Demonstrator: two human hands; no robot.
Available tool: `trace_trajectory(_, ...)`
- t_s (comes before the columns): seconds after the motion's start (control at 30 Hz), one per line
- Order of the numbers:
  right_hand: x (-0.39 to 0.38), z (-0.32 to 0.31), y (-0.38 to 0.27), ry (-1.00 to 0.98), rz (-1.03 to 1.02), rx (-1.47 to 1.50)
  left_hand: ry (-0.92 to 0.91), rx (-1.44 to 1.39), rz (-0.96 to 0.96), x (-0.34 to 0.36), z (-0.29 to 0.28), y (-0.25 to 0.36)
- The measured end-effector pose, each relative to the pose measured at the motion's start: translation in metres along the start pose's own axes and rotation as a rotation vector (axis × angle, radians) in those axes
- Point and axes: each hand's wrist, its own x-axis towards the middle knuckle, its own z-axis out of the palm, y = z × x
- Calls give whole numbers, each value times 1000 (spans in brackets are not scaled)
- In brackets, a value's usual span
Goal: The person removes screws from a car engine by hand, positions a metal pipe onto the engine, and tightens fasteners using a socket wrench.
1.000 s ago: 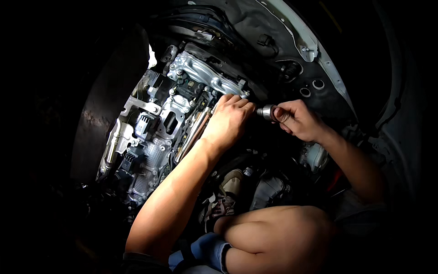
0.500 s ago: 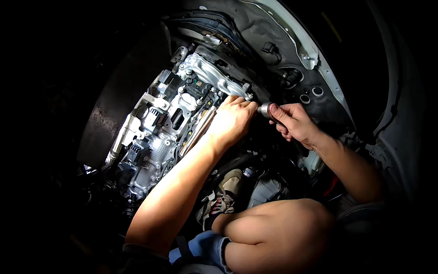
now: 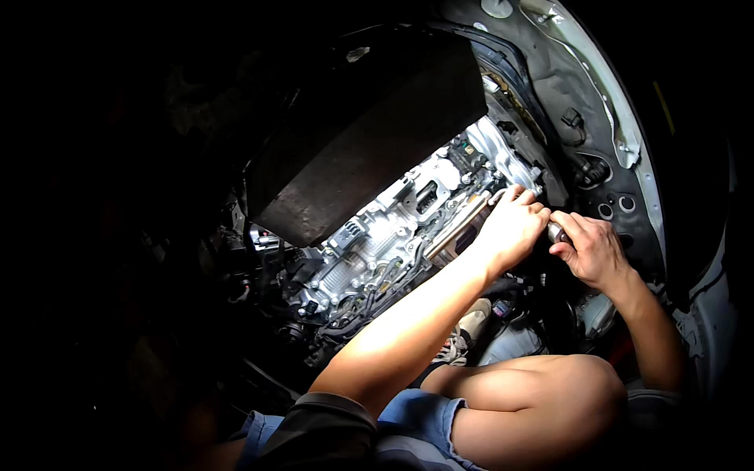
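In the head view, my left hand (image 3: 512,228) rests at the right end of a silver engine (image 3: 385,243), its fingers curled down over the edge. What those fingers grip is hidden beneath them. Right beside it, my right hand (image 3: 594,250) is closed around a ratchet wrench (image 3: 558,233). Only the round metal head of the wrench shows, close to the left knuckles; its handle is covered by my palm. A thin metal pipe (image 3: 459,226) runs along the engine next to my left wrist.
A dark flat panel (image 3: 369,141) overhangs the far side of the engine. Black connectors (image 3: 348,235) and wiring line its top. The car's inner fender (image 3: 554,78) curves along the right. My bent knee (image 3: 581,385) and a shoe (image 3: 475,320) are below my hands.
The view has swung left, so hands and engine sit farther right and the panel hides more of the engine. My right hand has come nearer the left and covers more of the ratchet head.
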Motion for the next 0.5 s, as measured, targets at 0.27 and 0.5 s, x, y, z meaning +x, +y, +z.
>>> trace_trajectory(0.27, 22, 27, -38, 189, 1105, 1251, 108, 6, -130, -16, -22, 16)
trace_trajectory(0.5, 29, 47, -14, 138, 492, 500, -101, -72, -377, -125, -138, 76)
